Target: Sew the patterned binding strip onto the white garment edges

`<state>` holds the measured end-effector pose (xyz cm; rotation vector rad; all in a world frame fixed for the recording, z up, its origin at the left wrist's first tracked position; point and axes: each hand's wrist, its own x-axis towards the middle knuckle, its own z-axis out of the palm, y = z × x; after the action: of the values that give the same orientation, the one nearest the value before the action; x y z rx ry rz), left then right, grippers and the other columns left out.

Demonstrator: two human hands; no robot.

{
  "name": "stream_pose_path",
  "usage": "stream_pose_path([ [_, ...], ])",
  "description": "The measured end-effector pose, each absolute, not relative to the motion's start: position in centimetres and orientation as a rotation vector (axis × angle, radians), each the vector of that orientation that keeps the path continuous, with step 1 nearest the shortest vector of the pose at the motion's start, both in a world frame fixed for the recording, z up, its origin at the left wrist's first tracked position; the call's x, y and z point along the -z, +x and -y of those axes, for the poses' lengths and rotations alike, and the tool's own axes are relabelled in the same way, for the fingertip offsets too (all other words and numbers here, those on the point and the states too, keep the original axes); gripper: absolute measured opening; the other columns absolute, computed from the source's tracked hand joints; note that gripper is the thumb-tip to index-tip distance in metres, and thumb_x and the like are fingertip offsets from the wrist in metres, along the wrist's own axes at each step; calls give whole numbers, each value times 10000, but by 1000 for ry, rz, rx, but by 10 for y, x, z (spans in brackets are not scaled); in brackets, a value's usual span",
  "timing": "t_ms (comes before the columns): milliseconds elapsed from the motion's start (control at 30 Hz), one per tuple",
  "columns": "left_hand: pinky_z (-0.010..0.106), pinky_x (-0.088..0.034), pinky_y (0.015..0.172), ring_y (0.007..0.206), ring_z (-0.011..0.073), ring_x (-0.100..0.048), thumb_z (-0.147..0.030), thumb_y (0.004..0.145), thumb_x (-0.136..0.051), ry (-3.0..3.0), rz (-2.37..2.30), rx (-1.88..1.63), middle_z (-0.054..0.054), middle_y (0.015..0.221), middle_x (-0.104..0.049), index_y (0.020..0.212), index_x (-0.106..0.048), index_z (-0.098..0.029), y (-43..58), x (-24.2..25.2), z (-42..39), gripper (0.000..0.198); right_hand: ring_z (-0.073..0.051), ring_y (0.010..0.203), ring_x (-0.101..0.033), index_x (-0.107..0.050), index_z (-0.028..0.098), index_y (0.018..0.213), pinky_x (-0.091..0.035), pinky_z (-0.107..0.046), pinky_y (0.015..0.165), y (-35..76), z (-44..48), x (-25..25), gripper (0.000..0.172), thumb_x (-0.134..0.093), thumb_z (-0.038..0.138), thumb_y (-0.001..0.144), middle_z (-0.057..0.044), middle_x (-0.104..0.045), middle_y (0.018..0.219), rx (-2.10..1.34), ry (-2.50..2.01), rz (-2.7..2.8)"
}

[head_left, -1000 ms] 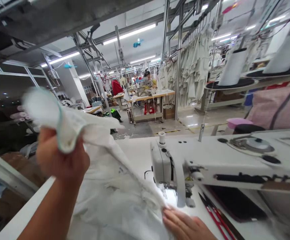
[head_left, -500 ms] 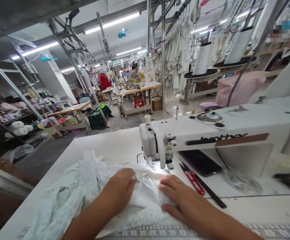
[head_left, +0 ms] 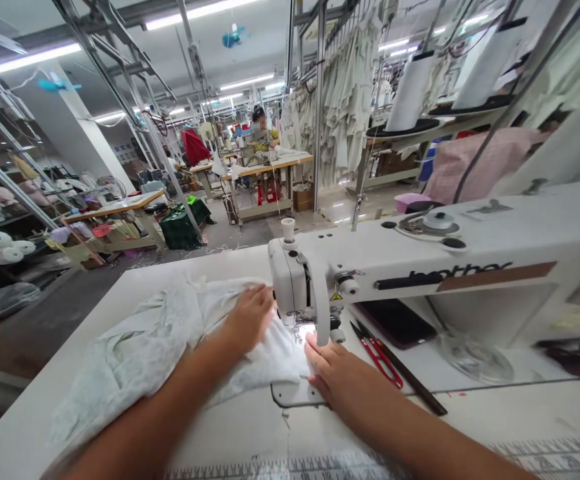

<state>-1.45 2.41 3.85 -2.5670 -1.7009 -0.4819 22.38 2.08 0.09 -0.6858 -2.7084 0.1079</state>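
Both hands are now lying higher in the frame than half a second earlier, closer to the head of the sewing machine [head_left: 420, 267]. The white fabric [head_left: 140, 347] is sitting further in with them, leaving the metal needle plate [head_left: 293, 395] bare below its edge.

Left hand [head_left: 250, 317] is resting flat on the cloth, fingers spread and unclenched, just left of the machine head. Right hand [head_left: 335, 373] is also lying flat, fingers together and extended, its tips pressing the fabric edge just beside the lit presser foot [head_left: 304, 328]. Neither hand is gripping anything. The two are lying apart, with the needle zone between them.

Fabric is bunching across centre left, its long axis running from lower left of the frame up and rightward to the foot. Right hand is sitting nearer the foot than the left.

Red snips [head_left: 377, 353] and a dark phone [head_left: 395, 320] are lying right of the right hand, untouched.

Containers: a clear round dish [head_left: 485, 363] is sitting on the table [head_left: 220, 433] at centre right, contents not discernible. A pink tub [head_left: 413, 200] is standing behind the machine, interior hidden.
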Motion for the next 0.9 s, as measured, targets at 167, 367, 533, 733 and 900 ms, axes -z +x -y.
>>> stream_pose_path([
  [167,350,-495,1003,1131,200,-596,-67,896,-415,-2825,1199,531,112,1142,-674,1124,-594,-137,0,-24,44,298,-265,1171,-570,-531,44,1282,-514,-429,968,231,-9,15,452,-394,-17,856,-191,-605,1271,-20,-459,2689],
  [367,361,-571,883,980,204,-648,-30,883,-397,-2655,1411,624,104,1036,-695,1032,-605,-125,16,-27,65,273,-279,1153,-582,-560,53,1226,-540,-439,934,230,-5,2,422,-408,-12,837,-192,-628,1215,-73,-446,2702],
  [533,366,-564,868,951,208,-620,-70,907,-372,-2673,1315,735,123,965,-659,1058,-558,-97,40,-24,45,242,-248,1327,-426,-407,122,1397,-455,-450,1039,235,-8,13,481,-417,62,920,-152,-497,1409,-216,-467,2675],
  [733,340,-568,753,877,213,-616,-87,914,-407,-2549,1311,678,86,843,-623,932,-556,-127,35,-7,27,155,-235,944,-664,-604,114,1155,-548,-372,808,227,-23,-12,304,-509,51,874,-150,-650,1168,-217,-566,2796],
  [900,358,-567,716,790,219,-614,-77,887,-460,-2501,1345,573,69,782,-606,838,-564,-148,34,-3,18,135,-186,704,-653,-659,130,1007,-490,-297,620,218,-30,-25,265,-471,29,850,-126,-688,1033,-185,-586,2800],
])
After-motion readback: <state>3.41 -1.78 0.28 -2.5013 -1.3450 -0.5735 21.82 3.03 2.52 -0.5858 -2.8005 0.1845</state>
